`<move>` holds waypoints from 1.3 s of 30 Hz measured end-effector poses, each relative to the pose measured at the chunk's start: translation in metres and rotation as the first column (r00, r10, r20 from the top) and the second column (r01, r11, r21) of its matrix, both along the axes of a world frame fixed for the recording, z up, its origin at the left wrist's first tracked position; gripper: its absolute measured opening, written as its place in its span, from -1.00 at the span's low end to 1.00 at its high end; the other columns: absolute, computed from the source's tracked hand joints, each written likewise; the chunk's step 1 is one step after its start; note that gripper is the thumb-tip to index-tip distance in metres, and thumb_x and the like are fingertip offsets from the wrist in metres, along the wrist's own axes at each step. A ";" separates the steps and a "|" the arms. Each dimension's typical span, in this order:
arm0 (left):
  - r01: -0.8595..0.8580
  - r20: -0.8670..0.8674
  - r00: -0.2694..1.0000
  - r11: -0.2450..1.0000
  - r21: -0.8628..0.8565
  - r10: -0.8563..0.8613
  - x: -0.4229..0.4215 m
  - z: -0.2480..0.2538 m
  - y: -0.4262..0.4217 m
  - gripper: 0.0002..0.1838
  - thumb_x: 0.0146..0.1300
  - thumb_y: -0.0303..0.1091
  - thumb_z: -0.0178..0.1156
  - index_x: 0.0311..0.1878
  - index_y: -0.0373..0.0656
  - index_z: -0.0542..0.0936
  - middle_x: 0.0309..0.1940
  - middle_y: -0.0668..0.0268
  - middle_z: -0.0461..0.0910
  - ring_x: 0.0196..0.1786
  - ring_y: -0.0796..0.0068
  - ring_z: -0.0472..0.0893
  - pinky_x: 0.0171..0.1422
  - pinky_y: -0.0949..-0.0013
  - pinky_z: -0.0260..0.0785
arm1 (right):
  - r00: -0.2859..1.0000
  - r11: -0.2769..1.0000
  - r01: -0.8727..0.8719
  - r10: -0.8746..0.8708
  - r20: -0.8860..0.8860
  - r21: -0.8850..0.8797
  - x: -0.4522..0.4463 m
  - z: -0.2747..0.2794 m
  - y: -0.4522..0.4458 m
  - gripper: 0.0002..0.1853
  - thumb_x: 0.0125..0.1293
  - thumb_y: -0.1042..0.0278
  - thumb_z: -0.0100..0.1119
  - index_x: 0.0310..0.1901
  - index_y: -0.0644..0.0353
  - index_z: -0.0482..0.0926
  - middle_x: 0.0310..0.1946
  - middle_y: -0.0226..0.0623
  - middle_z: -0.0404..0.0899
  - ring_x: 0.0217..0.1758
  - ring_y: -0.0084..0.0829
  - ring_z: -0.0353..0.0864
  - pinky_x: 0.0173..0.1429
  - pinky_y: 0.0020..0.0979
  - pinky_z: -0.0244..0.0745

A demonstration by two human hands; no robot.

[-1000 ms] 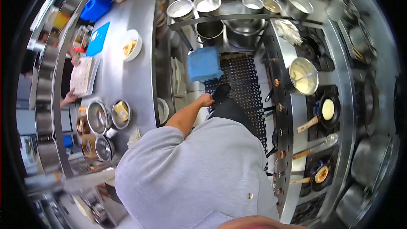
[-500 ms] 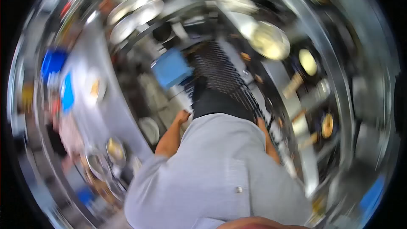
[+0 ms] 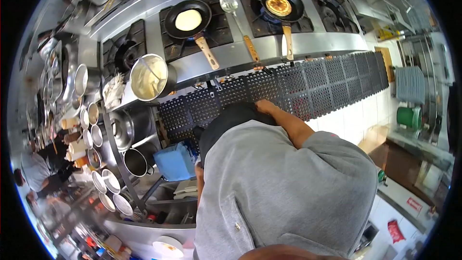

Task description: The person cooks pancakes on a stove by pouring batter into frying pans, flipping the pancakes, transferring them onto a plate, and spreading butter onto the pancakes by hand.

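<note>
At the waist, my right hand hangs beside the dark trousers, and its fingers are not clear. My left hand is mostly hidden at the other side of the body. Ahead, a black pan holds a pale round pancake, and another pan holds a browned one. A long-handled ladle lies between them. A pot of batter with a utensil in it stands left of the pans.
Black perforated mats cover the floor along the stove. A blue cloth-like bundle is low at left, beside a large pot. Metal bowls line the left. Another person is at far left. A green bucket stands right.
The view has turned right, so the stove is now ahead and the steel counter is lower left. My right hand has come into view at the waist; my left is now mostly hidden.
</note>
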State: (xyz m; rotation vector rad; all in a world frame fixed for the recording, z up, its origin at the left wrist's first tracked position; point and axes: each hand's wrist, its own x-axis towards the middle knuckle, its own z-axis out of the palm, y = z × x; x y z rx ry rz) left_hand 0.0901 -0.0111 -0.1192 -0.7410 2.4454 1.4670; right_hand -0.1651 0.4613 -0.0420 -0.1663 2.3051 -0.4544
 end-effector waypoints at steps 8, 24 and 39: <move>-0.028 0.351 0.935 0.977 0.210 -0.049 -0.131 0.142 0.016 -0.72 0.27 -0.18 0.15 -0.12 -0.21 0.53 -0.45 0.33 0.57 -0.47 0.52 0.53 -0.45 0.45 0.35 | 0.998 0.998 0.062 -0.061 -0.027 0.027 0.042 -0.018 0.023 -0.67 0.22 0.26 -0.07 -0.26 0.32 0.62 -0.26 0.12 0.61 -0.16 0.07 0.62 -0.02 -0.03 0.50; -0.062 0.350 0.936 0.997 0.046 0.042 -0.064 0.121 0.025 -0.71 0.26 -0.25 0.14 -0.11 -0.28 0.60 -0.32 0.25 0.64 -0.27 0.49 0.56 -0.19 0.39 0.39 | 1.000 0.996 0.007 -0.008 -0.017 -0.086 0.010 -0.018 -0.005 -0.70 0.22 0.33 -0.05 -0.11 0.24 0.59 -0.14 0.09 0.59 -0.01 0.01 0.58 0.06 -0.08 0.48; -0.183 0.187 0.970 0.973 0.140 0.155 0.026 0.056 0.033 -0.60 0.06 -0.36 0.17 0.00 -0.34 0.56 -0.23 0.03 0.66 -0.13 0.33 0.62 -0.02 0.28 0.44 | 0.985 0.983 -0.170 0.169 -0.018 -0.074 -0.001 -0.037 -0.009 -0.69 0.22 0.37 -0.07 -0.07 0.24 0.57 -0.13 0.14 0.56 -0.03 0.06 0.56 0.04 -0.04 0.45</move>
